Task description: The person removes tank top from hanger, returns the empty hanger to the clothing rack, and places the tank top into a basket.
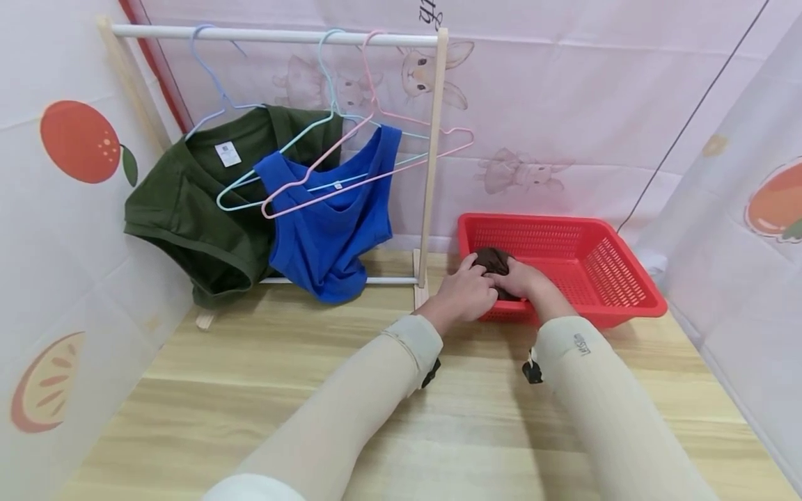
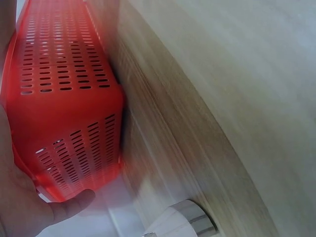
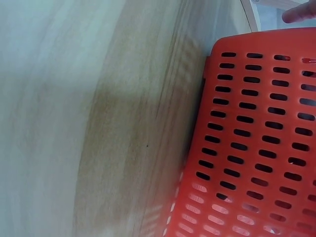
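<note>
Head view: the left hand (image 1: 465,289) and right hand (image 1: 521,278) both pinch dark brown cloth (image 1: 491,259) between them, inside a red slotted plastic basket (image 1: 617,275) extending rightward beyond them; left of both hands hang a blue tank top (image 1: 326,236) and dark green T-shirt (image 1: 207,202). Left wrist: one digit (image 2: 74,205) extends near the basket's wall. Right wrist: a fingertip (image 3: 298,12) shows past the basket; grip hidden.

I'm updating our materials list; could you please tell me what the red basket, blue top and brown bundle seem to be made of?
Red basket: probably molded plastic, smooth, slightly glossy, given its even color and regular slots.
Blue top: soft matte fabric, drooping in folds; fiber unclear.
Brown bundle: apparently fabric, from its creases; partly covered, its finish is uncertain.
</note>
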The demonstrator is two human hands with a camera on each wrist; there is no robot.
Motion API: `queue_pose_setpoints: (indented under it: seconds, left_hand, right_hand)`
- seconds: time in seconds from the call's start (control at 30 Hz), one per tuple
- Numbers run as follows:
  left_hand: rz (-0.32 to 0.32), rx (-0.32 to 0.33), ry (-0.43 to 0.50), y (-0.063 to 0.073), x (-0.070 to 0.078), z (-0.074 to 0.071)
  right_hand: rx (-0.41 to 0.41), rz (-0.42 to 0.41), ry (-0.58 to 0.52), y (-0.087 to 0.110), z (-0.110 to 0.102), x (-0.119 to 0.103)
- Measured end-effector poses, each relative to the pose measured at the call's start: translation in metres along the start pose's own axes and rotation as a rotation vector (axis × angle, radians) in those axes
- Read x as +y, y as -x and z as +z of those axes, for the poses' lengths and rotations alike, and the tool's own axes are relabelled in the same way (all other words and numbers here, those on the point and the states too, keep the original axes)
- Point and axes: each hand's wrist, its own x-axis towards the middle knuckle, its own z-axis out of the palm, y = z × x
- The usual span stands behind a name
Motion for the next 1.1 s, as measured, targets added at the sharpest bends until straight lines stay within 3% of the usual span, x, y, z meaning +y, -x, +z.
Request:
queue_pose_setpoints:
  seconds: [0.23, 0.4, 0.53, 0.77, 1.1]
  left_hand:
    - [0.006, 0.048, 0.011, -0.001, 0.001, 0.004]
    - [-0.163, 0.098, 0.268, 0.000, 0.002, 0.009]
    - [-0.213, 0.141, 0.376, 0.001, 0.002, 0.012]
    - [-0.218, 0.177, 0.482, 0.002, 0.000, 0.013]
    - [-0.142, 0.167, 0.516, 0.008, -0.008, 0.005]
  right_hand:
    - [0.001, 0.011, -0.018, 0.001, -0.001, 0.001]
    - [0.005, 0.005, -0.019, -0.001, 0.001, 0.001]
    - [0.013, 0.021, -0.026, -0.001, 0.001, 0.001]
    - [0.034, 0.010, 0.015, 0.001, 0.001, 0.002]
    - [0.100, -0.018, 0.020, 0.006, 0.001, 0.000]
